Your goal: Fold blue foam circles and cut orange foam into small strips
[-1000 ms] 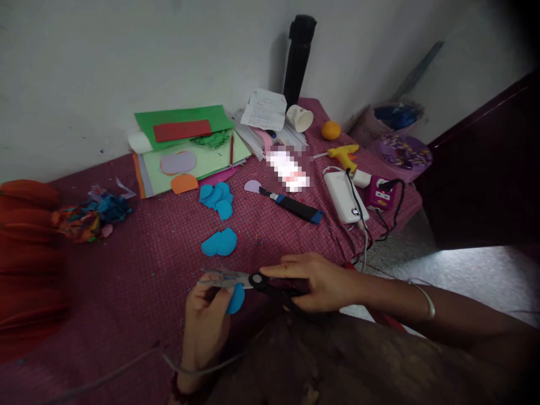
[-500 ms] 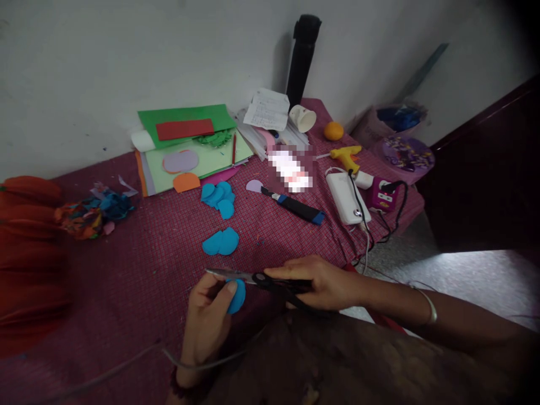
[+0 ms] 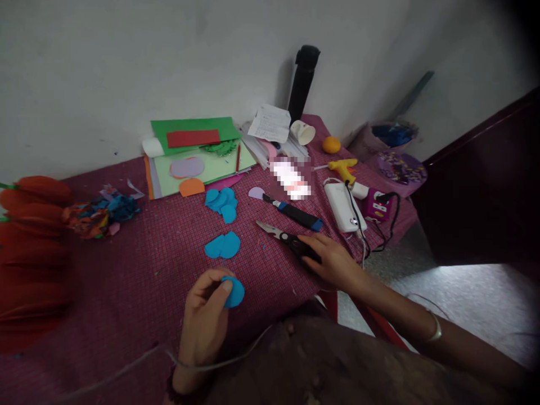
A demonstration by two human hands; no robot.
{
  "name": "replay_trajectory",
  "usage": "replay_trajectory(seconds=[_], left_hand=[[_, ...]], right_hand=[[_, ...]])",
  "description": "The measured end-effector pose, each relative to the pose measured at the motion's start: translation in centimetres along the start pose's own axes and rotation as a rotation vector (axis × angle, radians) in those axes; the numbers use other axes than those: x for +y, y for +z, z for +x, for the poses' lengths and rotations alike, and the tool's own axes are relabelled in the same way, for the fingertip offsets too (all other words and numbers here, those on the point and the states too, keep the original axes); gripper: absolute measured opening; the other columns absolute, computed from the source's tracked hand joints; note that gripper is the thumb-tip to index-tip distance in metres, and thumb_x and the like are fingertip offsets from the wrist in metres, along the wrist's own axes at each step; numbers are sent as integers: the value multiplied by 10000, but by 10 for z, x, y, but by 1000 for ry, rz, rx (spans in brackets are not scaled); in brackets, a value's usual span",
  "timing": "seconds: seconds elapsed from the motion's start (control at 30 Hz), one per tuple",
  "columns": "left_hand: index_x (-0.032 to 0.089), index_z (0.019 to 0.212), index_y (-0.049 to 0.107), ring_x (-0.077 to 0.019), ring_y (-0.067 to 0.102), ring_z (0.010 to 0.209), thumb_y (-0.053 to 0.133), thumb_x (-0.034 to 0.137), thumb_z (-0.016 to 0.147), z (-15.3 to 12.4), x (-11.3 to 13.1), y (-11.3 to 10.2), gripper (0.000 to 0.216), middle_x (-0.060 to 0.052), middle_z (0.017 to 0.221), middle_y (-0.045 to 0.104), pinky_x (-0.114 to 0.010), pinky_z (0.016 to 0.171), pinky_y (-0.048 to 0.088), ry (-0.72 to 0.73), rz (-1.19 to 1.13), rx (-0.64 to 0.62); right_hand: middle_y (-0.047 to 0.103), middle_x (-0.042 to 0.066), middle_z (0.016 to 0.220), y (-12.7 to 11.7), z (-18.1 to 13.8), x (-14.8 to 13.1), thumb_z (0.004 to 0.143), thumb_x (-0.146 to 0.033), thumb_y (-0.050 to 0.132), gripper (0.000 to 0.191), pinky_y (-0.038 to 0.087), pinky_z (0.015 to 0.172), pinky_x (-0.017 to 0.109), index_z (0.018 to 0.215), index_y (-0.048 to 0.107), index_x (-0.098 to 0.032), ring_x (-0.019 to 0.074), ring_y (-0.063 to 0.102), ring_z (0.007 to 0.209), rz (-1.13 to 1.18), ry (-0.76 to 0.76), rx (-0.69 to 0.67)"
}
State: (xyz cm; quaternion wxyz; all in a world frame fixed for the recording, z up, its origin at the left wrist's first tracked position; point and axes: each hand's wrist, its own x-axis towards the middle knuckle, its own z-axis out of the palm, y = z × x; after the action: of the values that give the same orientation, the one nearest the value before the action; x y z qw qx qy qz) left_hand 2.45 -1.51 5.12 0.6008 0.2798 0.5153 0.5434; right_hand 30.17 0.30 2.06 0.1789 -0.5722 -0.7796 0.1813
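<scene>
On the red checked cloth (image 3: 147, 264) the scissors (image 3: 280, 236) lie flat, blades shut, tips pointing away & left. R hand (image 3: 333, 261) lies over the black handles w/ fingers fairly flat; can't tell if it grips. L hand (image 3: 206, 315), near-left of scissors, pinches a blue disc (image 3: 234, 292) btwn thumb & fingertips.

Left of scissors: two overlapping blue discs (image 3: 223, 246). A blue disc pile (image 3: 221, 199) sits further back-left. Just behind scissors is a craft knife (image 3: 293, 212), close to the blade tips. Right of scissors: power bank (image 3: 345, 199) w/ black cables trailing down beside R hand. Glue gun (image 3: 342, 167) is behind that. Far back-left of scissors: green sheets (image 3: 202, 152). A grey cable (image 3: 211, 364) crosses the L wrist, nearer than scissors.
</scene>
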Motion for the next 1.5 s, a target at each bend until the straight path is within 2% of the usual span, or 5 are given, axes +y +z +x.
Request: replay_trajectory(seconds=[0.33,0.77,0.97,1.2,1.5], left_hand=[[180,625,671,-66,455,476,812,262,606,1,4,-1,164,48,505,522,-173,452,407,-89,-178,-34],[172,708,623,-92,549,443,812,270,576,-9,15,-9,250,28,525,636,-174,402,457,-135,-164,42],[175,685,579,-101,527,401,716,296,696,-7,18,-29,183,28,522,624,-213,400,451,-90,269,-124],[189,726,632,-149,577,604,626,329,737,44,51,-60,141,15,643,625,-260,580,455,228,822,-20],[195,756,619,-251,547,803,607,349,782,95,19,-25,157,-70,807,608,-378,761,410,564,1468,-280]], right_hand=[[631,98,1042,-13,7,-25,876,-177,540,248,461,904,419,1114,614,-179,232,575,996,189,-62,43],[516,-10,716,9,83,-127,941,-469,379,373,417,526,227,962,556,-141,100,507,577,1071,-195,-452],[465,-55,631,14,104,-116,788,-214,625,126,337,571,220,700,553,-161,89,433,603,788,-380,-521],[527,-54,610,26,148,-78,699,-408,725,290,386,495,218,720,534,-191,83,467,515,1443,174,43],[530,-60,607,58,145,-76,689,-411,728,311,394,501,218,714,524,-178,73,472,513,1402,191,-41]])
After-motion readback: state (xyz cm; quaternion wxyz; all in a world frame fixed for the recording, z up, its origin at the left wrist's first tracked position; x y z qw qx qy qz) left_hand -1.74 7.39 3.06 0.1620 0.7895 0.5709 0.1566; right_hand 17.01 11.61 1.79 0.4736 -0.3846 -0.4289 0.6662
